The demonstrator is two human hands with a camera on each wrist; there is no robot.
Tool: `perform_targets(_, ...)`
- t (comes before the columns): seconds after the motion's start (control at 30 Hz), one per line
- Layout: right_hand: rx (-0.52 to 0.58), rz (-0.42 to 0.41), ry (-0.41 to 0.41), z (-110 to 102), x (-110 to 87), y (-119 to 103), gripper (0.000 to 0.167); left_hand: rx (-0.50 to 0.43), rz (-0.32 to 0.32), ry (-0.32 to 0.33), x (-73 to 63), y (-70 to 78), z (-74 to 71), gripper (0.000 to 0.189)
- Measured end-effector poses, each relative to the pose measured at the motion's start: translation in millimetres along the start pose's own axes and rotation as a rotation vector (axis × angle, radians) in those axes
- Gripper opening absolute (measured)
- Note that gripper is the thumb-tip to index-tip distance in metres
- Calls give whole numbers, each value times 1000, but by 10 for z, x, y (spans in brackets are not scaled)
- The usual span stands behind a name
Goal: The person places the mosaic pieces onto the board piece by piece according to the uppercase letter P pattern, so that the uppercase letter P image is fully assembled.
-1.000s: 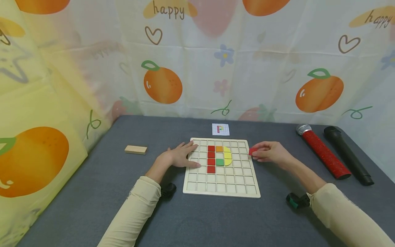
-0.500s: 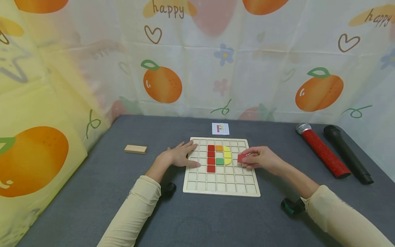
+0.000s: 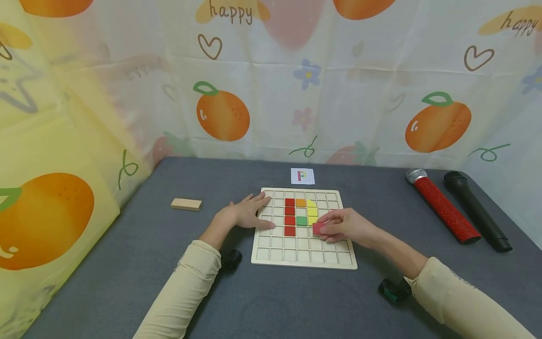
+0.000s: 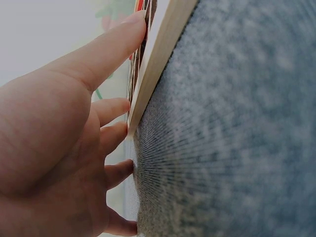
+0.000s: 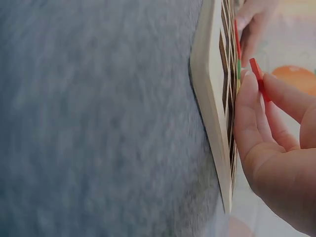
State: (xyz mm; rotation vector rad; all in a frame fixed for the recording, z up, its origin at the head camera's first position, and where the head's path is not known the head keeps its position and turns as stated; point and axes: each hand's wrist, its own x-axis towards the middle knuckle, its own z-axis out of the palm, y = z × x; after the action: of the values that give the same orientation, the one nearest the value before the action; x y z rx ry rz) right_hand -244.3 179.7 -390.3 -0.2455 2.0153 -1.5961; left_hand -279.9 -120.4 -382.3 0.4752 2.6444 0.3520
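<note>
A pale wooden grid board [image 3: 303,258] lies on the grey table in the head view. Set in its cells are several red squares [image 3: 290,220], an orange square [image 3: 300,203], a green square [image 3: 301,221] and yellow pieces [image 3: 311,212], some with rounded corners. My right hand [image 3: 349,227] pinches a red square tile [image 3: 317,229] over the board, just below the yellow pieces. The right wrist view shows that tile [image 5: 259,80] tilted between thumb and fingers, above the surface. My left hand [image 3: 249,213] rests with spread fingers on the board's left edge.
Behind the board lies a small printed card [image 3: 302,176] with a coloured grid pattern. A plain wooden block [image 3: 186,204] sits at the left. Red [image 3: 446,209] and black [image 3: 478,212] microphones lie at the right. A patterned cloth [image 3: 271,94] hangs behind the table.
My right hand has carried the red tile from the board's right edge leftward and nearer to me, over the grid. The left hand has stayed in place.
</note>
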Motion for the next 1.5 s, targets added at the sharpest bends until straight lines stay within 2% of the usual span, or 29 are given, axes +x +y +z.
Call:
perform_targets(0.27,15,-14,-60,175,16,-29,34,-3,8,-4,-6,-3,-7,87)
perform_targets(0.57,19,21,-63,373,57,-61,30,-5,-4,-1,3,3,-5,88)
perform_targets(1.0,-22,87,35,601,128,-137,26,-6,-13,5,10,14,2,88)
perform_targets(1.17,-38,79,61,648,130,-165,24,-2,-17,11,5,14,-6,89)
perform_targets(1.5,-92,48,56,705,124,-154,22,-10,-15,18,5,14,16,89)
